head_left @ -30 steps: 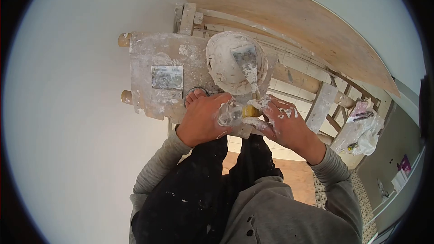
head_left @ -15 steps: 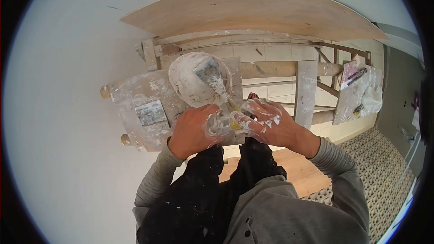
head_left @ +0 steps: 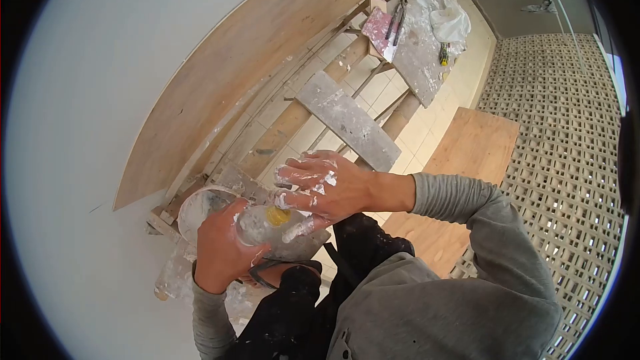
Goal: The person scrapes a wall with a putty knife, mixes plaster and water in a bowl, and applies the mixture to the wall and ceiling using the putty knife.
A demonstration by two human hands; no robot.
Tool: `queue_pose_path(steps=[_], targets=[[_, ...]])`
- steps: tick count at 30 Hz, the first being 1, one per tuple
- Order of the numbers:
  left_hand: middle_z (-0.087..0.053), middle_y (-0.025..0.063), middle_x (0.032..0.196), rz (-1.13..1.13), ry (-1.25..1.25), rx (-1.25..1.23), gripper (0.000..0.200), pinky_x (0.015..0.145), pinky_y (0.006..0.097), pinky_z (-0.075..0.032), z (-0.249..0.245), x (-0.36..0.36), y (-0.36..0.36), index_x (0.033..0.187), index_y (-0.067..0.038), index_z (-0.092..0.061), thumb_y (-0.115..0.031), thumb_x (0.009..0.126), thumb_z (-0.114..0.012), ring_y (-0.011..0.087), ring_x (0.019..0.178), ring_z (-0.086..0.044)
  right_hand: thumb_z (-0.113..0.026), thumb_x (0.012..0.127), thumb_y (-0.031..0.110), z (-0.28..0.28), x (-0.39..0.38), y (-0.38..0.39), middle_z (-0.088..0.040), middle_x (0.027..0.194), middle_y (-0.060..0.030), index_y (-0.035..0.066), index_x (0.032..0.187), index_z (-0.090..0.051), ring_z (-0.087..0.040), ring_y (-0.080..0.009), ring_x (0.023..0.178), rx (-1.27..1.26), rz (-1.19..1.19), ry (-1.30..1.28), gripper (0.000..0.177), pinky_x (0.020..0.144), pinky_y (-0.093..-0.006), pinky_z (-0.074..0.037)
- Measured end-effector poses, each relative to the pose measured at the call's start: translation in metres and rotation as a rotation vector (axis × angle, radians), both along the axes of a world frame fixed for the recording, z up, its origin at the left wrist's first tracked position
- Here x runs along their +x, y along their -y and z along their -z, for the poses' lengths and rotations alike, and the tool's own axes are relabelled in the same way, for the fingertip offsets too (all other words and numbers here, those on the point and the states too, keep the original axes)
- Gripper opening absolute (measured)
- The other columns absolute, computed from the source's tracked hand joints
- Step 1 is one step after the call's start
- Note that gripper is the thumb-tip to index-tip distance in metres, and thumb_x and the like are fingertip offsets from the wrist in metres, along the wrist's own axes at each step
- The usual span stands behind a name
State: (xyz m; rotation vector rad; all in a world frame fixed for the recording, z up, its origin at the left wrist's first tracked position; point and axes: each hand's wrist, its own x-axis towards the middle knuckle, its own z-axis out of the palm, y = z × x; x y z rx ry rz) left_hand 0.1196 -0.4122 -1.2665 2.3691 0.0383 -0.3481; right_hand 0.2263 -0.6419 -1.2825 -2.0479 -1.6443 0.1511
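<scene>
My left hand [head_left: 223, 247], smeared with white paste, is closed around a clear plastic bottle [head_left: 257, 227] with a yellow cap [head_left: 278, 216]. Its fingers wrap the near side of the bottle. Just right of the cap is my right hand [head_left: 327, 187], fingers spread and patched with white paste, nothing visible in them. Behind my left hand stands a paste-coated white bucket [head_left: 200, 207], partly hidden by that hand. A paste-spattered board [head_left: 300, 247] lies beneath the bottle.
Scaffold poles [head_left: 277, 140] run away from me, crossed by a grey plank [head_left: 350, 120]. On a far board [head_left: 420, 60] lie pliers [head_left: 398, 21], a yellow-black cutter [head_left: 444, 55] and a white plastic bag [head_left: 450, 23]. A wooden panel [head_left: 233, 67] leans on the left wall.
My view has turned right, so the scaffold now runs diagonally. The right hand has come away from the bottle's yellow end and its fingers have spread; the left hand keeps its hold.
</scene>
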Motion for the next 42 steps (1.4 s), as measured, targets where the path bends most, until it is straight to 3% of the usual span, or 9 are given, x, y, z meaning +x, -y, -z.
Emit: queue_pose_path(steps=[7,10,12,16,17,20,30,35,42], targets=[[-0.063,0.0193,0.091,0.291,-0.221,-0.341,0.059,0.074,0.0439,-0.045,0.020,0.045,0.051,0.105,-0.001,-0.058,-0.023,0.055,-0.079,0.0383,0.085,-0.059,-0.065,0.073,0.046,0.008,0.005,0.029,-0.063,0.079,-0.0105,0.007,0.081,-0.060,-0.064,-0.0283,0.069,0.033,0.229,-0.123,0.040,0.060,-0.0407,-0.050],[-0.061,0.0152,0.090,0.195,0.010,-0.097,0.054,0.073,0.0422,-0.043,0.021,0.059,0.080,0.104,-0.003,-0.058,-0.019,0.056,-0.078,0.0340,0.083,-0.059,-0.061,0.080,0.039,0.013,-0.016,0.038,-0.058,0.063,-0.0124,0.005,0.079,-0.063,-0.057,-0.0304,0.056,-0.183,0.637,-0.321,0.035,0.051,-0.0407,-0.045],[-0.059,0.0109,0.091,0.166,0.267,0.092,0.050,0.075,0.0398,-0.040,0.029,0.063,0.096,0.103,-0.006,-0.058,-0.015,0.057,-0.075,0.0293,0.085,-0.057,-0.056,0.085,0.038,0.010,-0.022,0.040,-0.050,0.055,-0.0133,0.003,0.081,-0.064,-0.054,-0.0323,0.055,-0.140,1.052,-0.832,0.036,0.054,-0.0405,-0.045],[-0.061,0.0116,0.092,0.249,0.337,0.221,0.049,0.078,0.0390,-0.040,0.043,0.072,0.117,0.099,-0.005,-0.059,-0.015,0.055,-0.078,0.0311,0.089,-0.058,-0.047,0.093,0.033,0.040,-0.030,0.058,-0.052,0.055,-0.0152,0.001,0.078,-0.064,-0.055,-0.0323,0.055,0.123,1.163,-0.987,0.039,0.057,-0.0415,-0.046],[-0.060,0.0110,0.093,0.276,0.361,0.217,0.050,0.078,0.0387,-0.040,0.047,0.074,0.120,0.100,-0.005,-0.059,-0.014,0.055,-0.078,0.0306,0.089,-0.058,-0.049,0.093,0.030,0.040,-0.031,0.062,-0.056,0.063,-0.0165,0.000,0.099,-0.060,-0.058,-0.0329,0.064,0.063,1.017,-0.486,0.032,0.058,-0.0405,-0.047],[-0.060,0.0106,0.095,0.275,0.339,0.116,0.050,0.080,0.0394,-0.040,0.055,0.080,0.128,0.101,-0.005,-0.057,-0.013,0.057,-0.078,0.0308,0.090,-0.057,-0.054,0.090,0.034,0.018,-0.029,0.080,-0.061,0.073,-0.0187,0.000,0.111,-0.053,-0.061,-0.0352,0.076,-0.298,1.009,-0.609,0.039,0.062,-0.0423,-0.048],[-0.055,0.0193,0.118,0.145,0.307,-0.354,0.078,0.097,0.0430,-0.036,0.052,0.095,0.135,0.132,0.000,-0.036,-0.021,0.070,-0.079,0.0361,0.118,-0.045,-0.062,0.083,0.038,-0.012,0.029,0.113,-0.061,0.066,-0.0187,0.002,0.088,-0.056,-0.060,-0.0395,0.062,-0.103,1.235,-0.199,0.037,0.060,-0.0464,-0.048],[-0.061,0.0125,0.085,-0.303,0.225,-0.509,0.023,0.076,0.0313,-0.044,0.052,0.062,0.056,0.095,0.005,-0.059,-0.018,0.092,-0.056,0.0203,0.080,-0.057,-0.061,0.084,0.042,-0.008,0.128,0.205,-0.065,0.085,-0.0184,0.006,0.104,-0.056,-0.064,-0.0375,0.081,-0.356,1.468,0.209,0.041,0.069,-0.0468,-0.050],[-0.060,0.0071,0.081,-0.752,0.249,-0.311,0.024,0.073,0.0266,-0.043,0.081,-0.022,-0.032,0.084,0.003,-0.059,-0.016,0.095,-0.050,0.0130,0.077,-0.053,-0.052,0.088,0.046,0.036,0.219,0.286,-0.065,0.097,-0.0204,0.007,0.116,-0.052,-0.063,-0.0380,0.089,-0.456,1.542,0.261,0.048,0.077,-0.0491,-0.049]])
